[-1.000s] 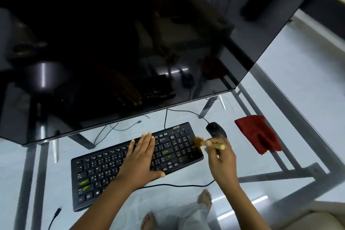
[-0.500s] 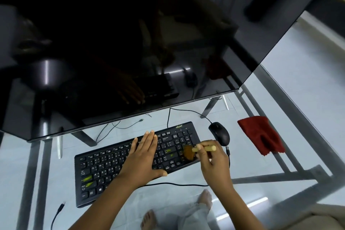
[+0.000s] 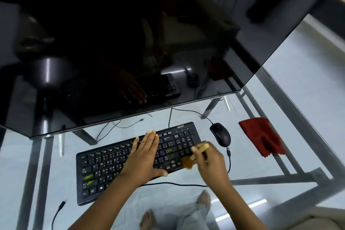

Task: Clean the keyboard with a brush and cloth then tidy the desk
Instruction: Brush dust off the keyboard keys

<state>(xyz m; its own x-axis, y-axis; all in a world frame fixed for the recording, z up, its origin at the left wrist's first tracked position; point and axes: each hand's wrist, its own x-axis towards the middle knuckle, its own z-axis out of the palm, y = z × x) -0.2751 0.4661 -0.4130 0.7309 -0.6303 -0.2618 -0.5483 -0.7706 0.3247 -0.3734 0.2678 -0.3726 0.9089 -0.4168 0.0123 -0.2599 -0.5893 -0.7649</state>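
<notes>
A black keyboard (image 3: pixel 104 170) lies slanted on the glass desk (image 3: pixel 280 99) below a large dark monitor. My left hand (image 3: pixel 145 155) rests flat on its middle keys, fingers straight and thumb at the front edge. My right hand (image 3: pixel 209 162) grips a small brush (image 3: pixel 194 157) with a pale wooden handle; its brown bristles touch the keys near the keyboard's front right corner. A red cloth (image 3: pixel 259 136) lies crumpled on the glass to the right, apart from both hands.
A black mouse (image 3: pixel 220 133) sits between keyboard and cloth, its cable looping along the desk's front. The monitor (image 3: pixel 130 43) overhangs the keyboard's far side. A loose cable plug (image 3: pixel 62 204) lies at front left. Bare feet show through the glass.
My right hand has swept the brush from the keyboard's right edge near the mouse down and left to its front right keys. My left hand has stayed on the keys.
</notes>
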